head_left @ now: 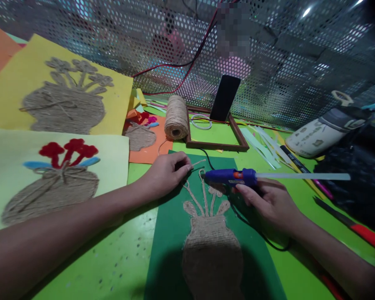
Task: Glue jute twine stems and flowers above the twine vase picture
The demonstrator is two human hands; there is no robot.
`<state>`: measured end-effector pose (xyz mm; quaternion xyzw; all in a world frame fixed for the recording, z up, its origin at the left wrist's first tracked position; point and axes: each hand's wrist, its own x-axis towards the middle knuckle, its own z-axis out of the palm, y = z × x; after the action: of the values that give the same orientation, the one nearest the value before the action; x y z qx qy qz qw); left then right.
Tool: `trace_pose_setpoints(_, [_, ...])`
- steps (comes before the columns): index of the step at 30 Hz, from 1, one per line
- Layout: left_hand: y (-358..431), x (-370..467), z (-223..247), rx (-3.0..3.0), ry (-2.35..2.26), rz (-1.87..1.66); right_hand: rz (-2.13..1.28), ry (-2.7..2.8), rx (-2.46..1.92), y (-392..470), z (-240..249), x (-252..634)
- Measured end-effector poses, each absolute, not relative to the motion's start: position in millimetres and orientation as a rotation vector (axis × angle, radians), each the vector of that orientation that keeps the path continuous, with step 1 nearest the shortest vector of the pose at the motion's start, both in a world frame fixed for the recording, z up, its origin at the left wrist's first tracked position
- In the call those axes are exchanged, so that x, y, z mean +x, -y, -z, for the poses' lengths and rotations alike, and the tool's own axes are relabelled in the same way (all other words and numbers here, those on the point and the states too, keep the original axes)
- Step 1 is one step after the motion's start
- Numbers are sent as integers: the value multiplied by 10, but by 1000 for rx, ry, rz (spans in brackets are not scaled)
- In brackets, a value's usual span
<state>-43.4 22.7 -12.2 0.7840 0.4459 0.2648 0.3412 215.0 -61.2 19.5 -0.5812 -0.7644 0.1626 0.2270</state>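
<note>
My left hand (171, 173) pinches a thin piece of jute twine (198, 163), whose free end sticks out to the right over the green sheet (167, 233). In my right hand (268, 200) is a blue glue gun (229, 176), its nozzle at the top of a twine stem and a long clear glue stick (303, 176) jutting from its back. On the sheet a twine vase (212, 250) carries stems, two leaves and a twine flower (217, 190), partly hidden behind the gun.
A twine spool (176, 118) lies beside a brown frame (217, 146) with a phone (225, 98) propped up in it. Finished vase pictures (118, 146) cover the left. Scissors (350, 225), a marker (295, 159) and a bottle (325, 132) lie right. A perforated metal panel (112, 37) stands behind.
</note>
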Motion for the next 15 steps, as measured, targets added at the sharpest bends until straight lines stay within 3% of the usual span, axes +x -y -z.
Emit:
trace_pose_setpoints(9, [-228,-431,127,2043,-1173,-695,-344,2068,-1578,550,-141,2124])
trace_pose_setpoints(15, [-221,-438,135,2032,-1157,-691,-480,2091,-1605,614,-205,2186])
